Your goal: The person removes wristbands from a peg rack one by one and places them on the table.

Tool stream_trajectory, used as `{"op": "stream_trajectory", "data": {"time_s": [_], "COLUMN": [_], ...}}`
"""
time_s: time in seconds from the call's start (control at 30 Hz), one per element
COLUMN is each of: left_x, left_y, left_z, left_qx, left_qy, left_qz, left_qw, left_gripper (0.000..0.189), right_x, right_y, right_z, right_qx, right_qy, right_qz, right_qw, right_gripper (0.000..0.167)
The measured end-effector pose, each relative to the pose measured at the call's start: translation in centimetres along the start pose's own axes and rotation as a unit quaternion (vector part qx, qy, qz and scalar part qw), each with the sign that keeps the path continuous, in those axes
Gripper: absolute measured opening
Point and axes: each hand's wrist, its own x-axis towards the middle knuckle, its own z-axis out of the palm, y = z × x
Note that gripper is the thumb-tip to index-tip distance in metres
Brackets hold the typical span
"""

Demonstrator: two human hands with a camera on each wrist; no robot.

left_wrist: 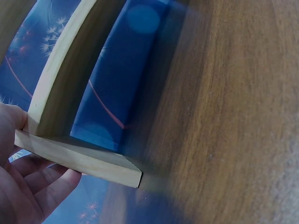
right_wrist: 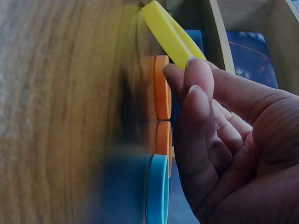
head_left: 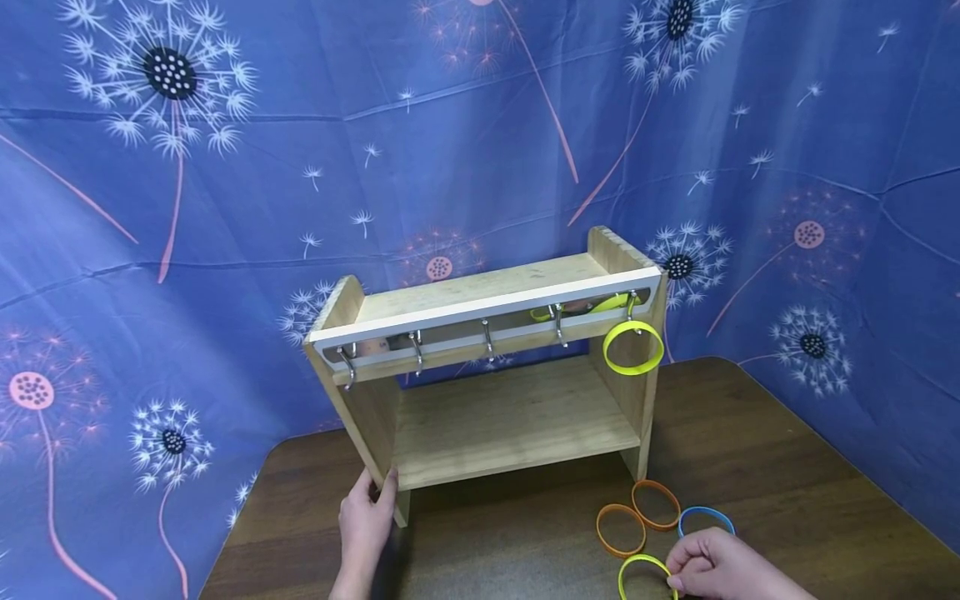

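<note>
My left hand (head_left: 363,521) grips the lower end of the left side panel (head_left: 352,425) of a small wooden shelf, thumb on the inner side and fingers behind the panel in the left wrist view. With thumb and fingertips my right hand (head_left: 716,562) pinches a yellow wristband (right_wrist: 163,30), tilted with its near edge up from the table. Another yellow wristband (head_left: 633,372) hangs from the rightmost hook on the shelf's front rail. Beyond the right hand lie two orange wristbands, one nearer (head_left: 621,555) and one farther (head_left: 660,528), and a blue wristband (head_left: 707,508).
Several metal hooks with nothing on them, such as the middle hook (head_left: 487,340), line the shelf's grey-edged front rail (head_left: 480,310). The shelf stands on a brown wooden table (head_left: 750,450). Behind it hangs a blue dandelion-print cloth (head_left: 495,150).
</note>
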Motion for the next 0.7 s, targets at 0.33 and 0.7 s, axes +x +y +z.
{"op": "stream_trajectory", "data": {"time_s": [0.33, 0.7], "left_x": [0.08, 0.08], "left_y": [-0.03, -0.23], "left_z": [0.11, 0.19], "left_qx": [-0.003, -0.005], "left_qy": [0.002, 0.01], "left_qz": [0.001, 0.014], "left_qw": [1.0, 0.9998], "left_gripper": [0.014, 0.012], "right_x": [-0.08, -0.07], "right_y": [0.05, 0.01], "right_z": [0.19, 0.27], "right_qx": [-0.079, -0.113], "right_qy": [0.031, 0.052], "right_qz": [0.013, 0.032], "right_qw": [0.9963, 0.9918], "right_gripper": [0.004, 0.004]}}
